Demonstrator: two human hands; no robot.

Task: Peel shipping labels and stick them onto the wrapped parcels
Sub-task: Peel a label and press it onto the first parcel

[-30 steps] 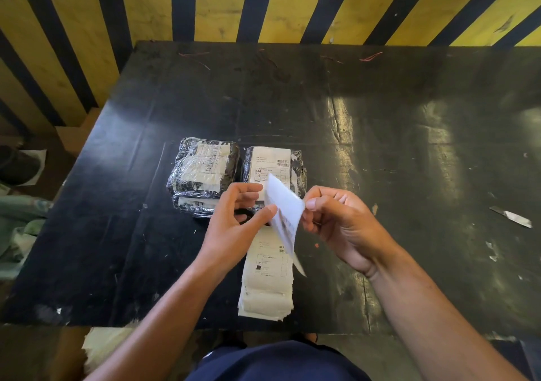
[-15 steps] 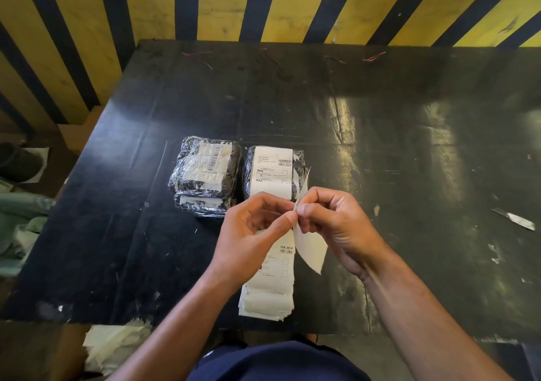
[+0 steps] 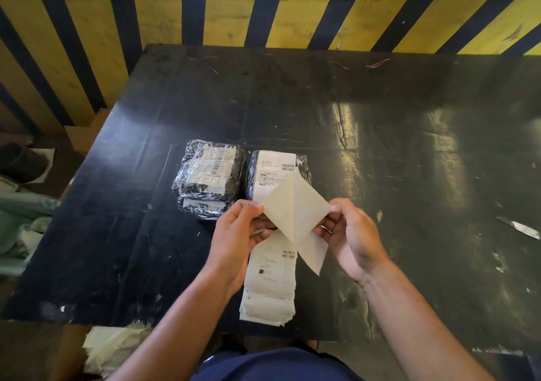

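- The step in hand looks like the peel itself: a label [image 3: 279,209] is coming away from its backing [image 3: 311,214], the two sheets opened like a tent above the label stack [image 3: 270,275].
- To do it well, I would pull the two sheets apart slowly and evenly along the seam, so the label neither tears nor curls back onto itself (the gummed face, once folded on itself, is hard to free).
- Keeping fingertips at the very corner would leave most of the adhesive untouched, which should help it hold on the shiny wrap.
- The left hand [image 3: 237,234] pinches the left corner of the label between thumb and forefinger, the other fingers curled loosely beneath.
- The right hand [image 3: 352,237] pinches the right corner of the backing, thumb on top; its lower fingers are partly hidden behind the sheet, so I cannot tell whether they also touch it.
- The seam between the two sheets stands midway between the hands, with a tail of backing hanging down past the right edge of the stack.
- Beyond the stack lies a labelled parcel [image 3: 278,173], just behind the raised sheets.
- To the left of that one sits a pile of wrapped parcels [image 3: 209,175], also beyond the stack, on the table [image 3: 409,146].
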